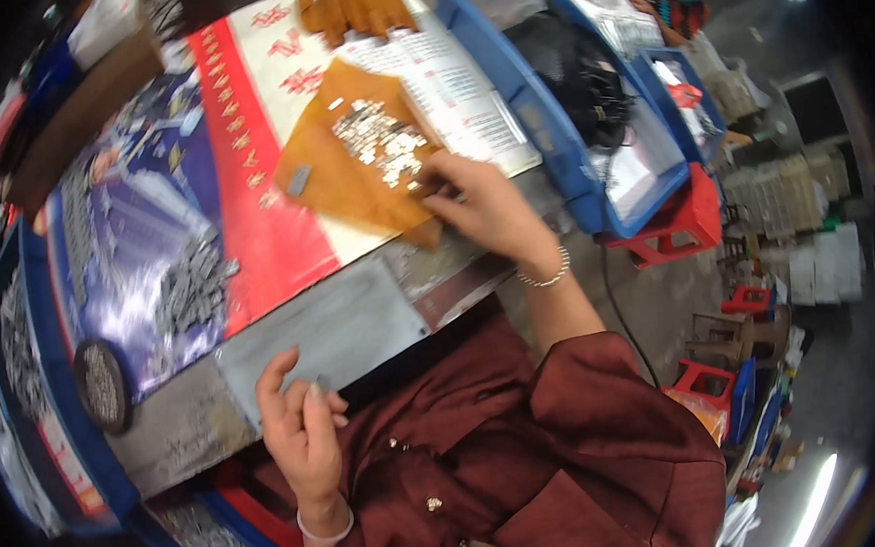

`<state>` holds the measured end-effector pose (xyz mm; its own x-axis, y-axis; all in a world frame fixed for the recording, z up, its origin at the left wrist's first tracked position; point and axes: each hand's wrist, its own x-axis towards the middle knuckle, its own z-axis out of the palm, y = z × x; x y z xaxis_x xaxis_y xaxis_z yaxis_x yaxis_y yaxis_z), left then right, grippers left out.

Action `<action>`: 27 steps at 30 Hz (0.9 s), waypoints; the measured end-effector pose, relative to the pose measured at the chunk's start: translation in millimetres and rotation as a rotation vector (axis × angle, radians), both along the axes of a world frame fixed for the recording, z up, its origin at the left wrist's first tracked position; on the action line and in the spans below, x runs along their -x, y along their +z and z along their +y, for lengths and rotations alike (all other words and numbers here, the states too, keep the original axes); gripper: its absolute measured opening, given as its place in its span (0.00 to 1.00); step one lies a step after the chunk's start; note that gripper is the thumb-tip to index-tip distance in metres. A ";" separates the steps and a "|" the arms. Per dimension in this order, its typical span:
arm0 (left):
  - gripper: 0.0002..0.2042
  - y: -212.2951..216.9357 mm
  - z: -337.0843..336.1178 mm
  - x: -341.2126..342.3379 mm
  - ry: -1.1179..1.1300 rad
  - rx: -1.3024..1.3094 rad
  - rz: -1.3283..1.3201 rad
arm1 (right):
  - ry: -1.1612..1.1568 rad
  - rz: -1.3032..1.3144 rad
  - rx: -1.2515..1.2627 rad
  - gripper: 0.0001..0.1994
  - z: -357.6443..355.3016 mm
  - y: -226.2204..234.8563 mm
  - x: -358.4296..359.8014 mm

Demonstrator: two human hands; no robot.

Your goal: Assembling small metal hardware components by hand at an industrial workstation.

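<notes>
Many grey parts (19, 344) are contained in a blue bin (110, 484) far to the left of the amber sheet (320, 150). Closer, but also left of the sheet, a dark oval object (103, 386) and a loose heap of grey pieces (193, 286) are set out on the surface (173, 445). Before the sheet, toward its left, a flat grey plate (311, 326) is laid at the near edge, with the left hand (306, 422) held beside it, fingers partly curled and spread; whether anything small is gripped cannot be told. On the sheet, one grey piece (300, 180) is placed by the left corner, and shiny bits (384, 141) are scattered over the middle and right. These bits could, it is judged, be spilled over the sheet's near or right edge if it were tugged or tilted by the right hand (442, 188). No shared direction can be made out among them; as a patch, their long axis is slanted from the sheet's far left to its near right, where the right hand's thumb and fingertips are brought close together; whether a bit is pinched is too blurred to tell. Right of the sheet, black items (576, 74) are piled in a blue tray (538, 117).
</notes>
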<state>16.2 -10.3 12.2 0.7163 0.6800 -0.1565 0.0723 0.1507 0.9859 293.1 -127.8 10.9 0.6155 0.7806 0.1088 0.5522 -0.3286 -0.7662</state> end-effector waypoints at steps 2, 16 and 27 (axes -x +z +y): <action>0.19 0.4 1.1 -1.6 0.020 0.023 0.032 | -0.049 0.020 0.028 0.09 -6.6 -1.2 -2.5; 0.19 0.7 2.4 -1.8 -0.054 -0.006 0.011 | -0.046 -0.251 0.110 0.07 -9.9 -0.5 0.3; 0.18 -4.6 0.6 -0.3 -0.025 -0.018 0.011 | -0.008 -0.276 0.133 0.06 -3.3 6.3 2.3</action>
<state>16.5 -9.6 7.6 0.7316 0.6644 -0.1524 0.0868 0.1310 0.9876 290.8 -131.1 17.2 0.5832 0.7943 0.1702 0.7305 -0.4211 -0.5377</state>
